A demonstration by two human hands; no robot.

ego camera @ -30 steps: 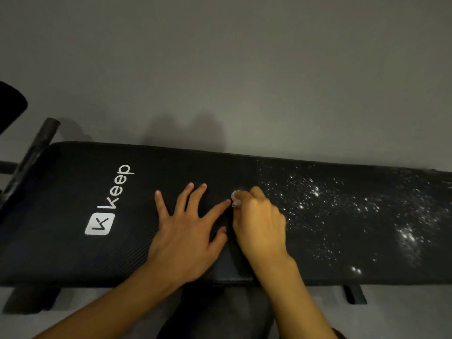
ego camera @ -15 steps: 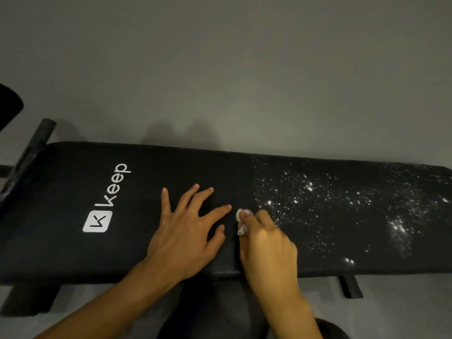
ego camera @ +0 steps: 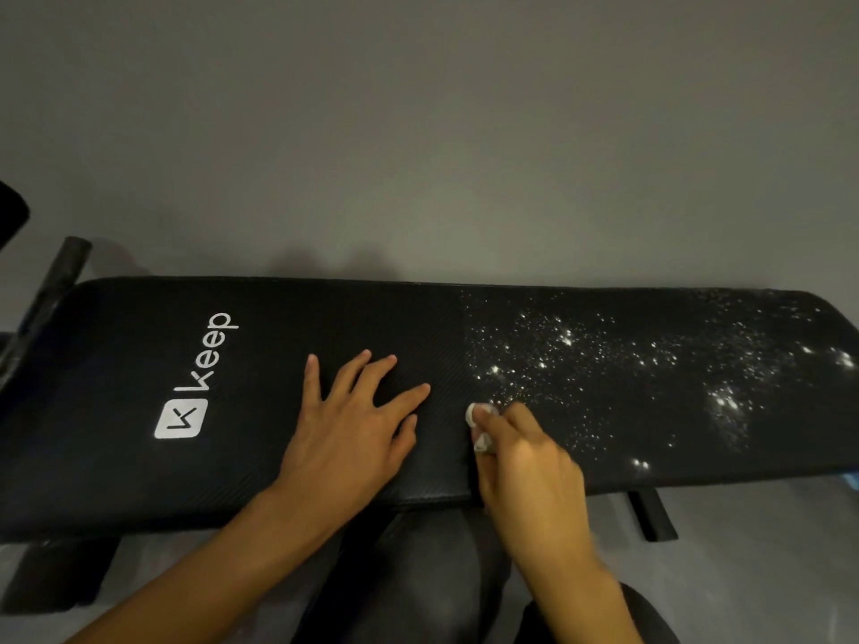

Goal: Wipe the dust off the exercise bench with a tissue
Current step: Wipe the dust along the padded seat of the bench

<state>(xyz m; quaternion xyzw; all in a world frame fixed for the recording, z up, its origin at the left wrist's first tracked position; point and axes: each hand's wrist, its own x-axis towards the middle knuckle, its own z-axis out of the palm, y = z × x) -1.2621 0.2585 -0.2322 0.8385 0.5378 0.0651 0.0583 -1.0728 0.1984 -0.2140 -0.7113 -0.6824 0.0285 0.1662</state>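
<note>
A long black padded exercise bench (ego camera: 139, 364) with a white "Keep" logo lies across the view. White dust specks (ego camera: 604, 360) cover its right half; the left half looks clean. My left hand (ego camera: 353, 425) rests flat on the pad near the middle, fingers spread. Just to its right, my right hand (ego camera: 525, 462) presses a small crumpled white tissue (ego camera: 479, 427) onto the pad at the left edge of the dusty area. Most of the tissue is hidden under my fingers.
A grey floor (ego camera: 418, 132) lies beyond the bench. A black bar (ego camera: 51, 290) sticks up at the bench's left end. A black bench foot (ego camera: 650, 513) shows below the near edge on the right. My dark-trousered knees (ego camera: 418, 574) are under the near edge.
My right hand with the tissue has slid toward me across the pad, from the middle of its width to nearer the front edge. The left hand stays flat in place.
</note>
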